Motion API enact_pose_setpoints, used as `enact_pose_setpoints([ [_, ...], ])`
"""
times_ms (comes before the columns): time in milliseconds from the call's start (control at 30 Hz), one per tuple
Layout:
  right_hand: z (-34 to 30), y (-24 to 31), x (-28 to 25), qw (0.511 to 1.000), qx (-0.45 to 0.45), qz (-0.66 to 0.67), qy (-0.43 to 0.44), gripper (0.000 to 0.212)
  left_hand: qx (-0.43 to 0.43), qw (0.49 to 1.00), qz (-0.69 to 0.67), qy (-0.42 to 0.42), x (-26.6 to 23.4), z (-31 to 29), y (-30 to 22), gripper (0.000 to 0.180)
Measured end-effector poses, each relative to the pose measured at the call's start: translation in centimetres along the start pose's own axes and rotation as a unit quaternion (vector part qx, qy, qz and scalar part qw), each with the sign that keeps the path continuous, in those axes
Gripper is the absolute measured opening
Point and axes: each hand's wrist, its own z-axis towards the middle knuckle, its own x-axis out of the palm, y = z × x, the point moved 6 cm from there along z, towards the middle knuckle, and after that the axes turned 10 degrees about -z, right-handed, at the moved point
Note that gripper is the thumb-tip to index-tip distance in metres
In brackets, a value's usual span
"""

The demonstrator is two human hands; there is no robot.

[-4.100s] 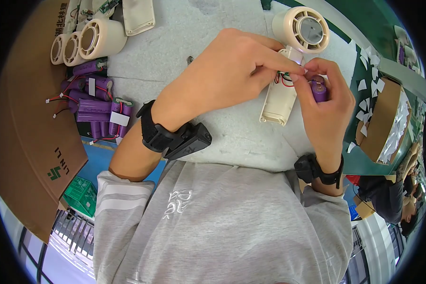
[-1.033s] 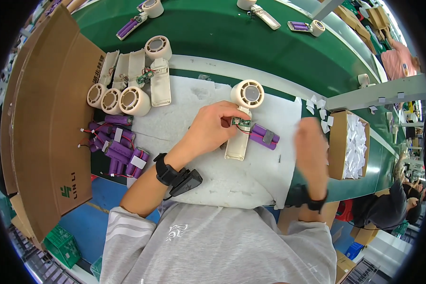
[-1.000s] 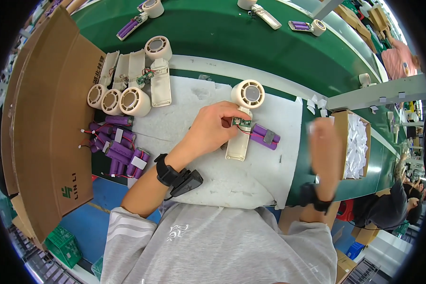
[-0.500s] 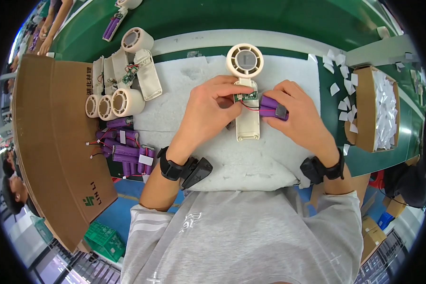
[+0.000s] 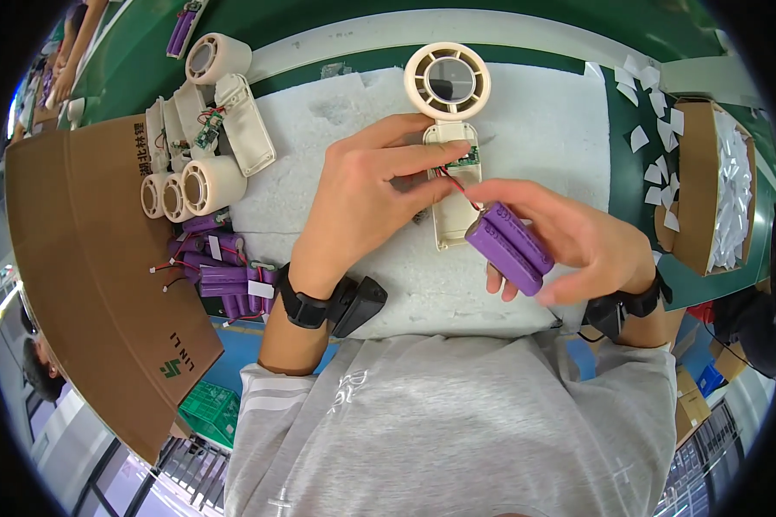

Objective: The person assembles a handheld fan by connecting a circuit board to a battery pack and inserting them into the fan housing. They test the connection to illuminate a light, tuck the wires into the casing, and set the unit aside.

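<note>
A cream handheld fan housing (image 5: 453, 226) lies open on the white padded mat, its round fan head (image 5: 447, 82) pointing away from me. My left hand (image 5: 366, 185) is closed on the housing's upper handle, fingertips over the green circuit board (image 5: 469, 158). Close by on the right, my right hand (image 5: 578, 246) grips a purple two-cell battery pack (image 5: 510, 248), tilted above the mat beside the handle. Thin red and black wires (image 5: 459, 188) run from the pack toward the board; their ends are hidden by my left fingers.
More fan housings (image 5: 211, 185) and a pile of purple battery packs (image 5: 224, 276) lie to the left, beside a large cardboard box (image 5: 86, 258). On the right are scattered white pieces (image 5: 655, 172) and a carton (image 5: 694, 189) of white sheets. Another person's hand (image 5: 60, 82) shows at far left.
My right hand has drawn the battery pack toward me and turned it, so both cells now show lengthwise. My left hand stays at the board. The whole view has shifted slightly.
</note>
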Motion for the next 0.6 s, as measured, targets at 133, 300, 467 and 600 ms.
enact_pose_setpoints([
  [133,-0.2,1.2,0.3,0.998,0.037,-0.001,-0.047,0.091,0.026,0.999,0.023,-0.011,0.1,-0.2,-0.2,0.031],
  [300,-0.3,1.4,-1.2,0.975,-0.047,-0.185,-0.114,0.082,0.065,0.996,0.057,-0.005,0.1,-0.2,-1.0,0.031],
  [467,0.2,2.0,-0.7,0.882,-0.138,-0.431,-0.135,0.074,0.066,0.996,0.058,0.017,-0.1,-0.1,-1.0,0.035],
  [600,0.9,0.8,-0.1,0.852,-0.105,-0.475,-0.192,0.069,0.051,0.997,0.046,0.028,-0.2,-0.1,-0.9,0.035],
])
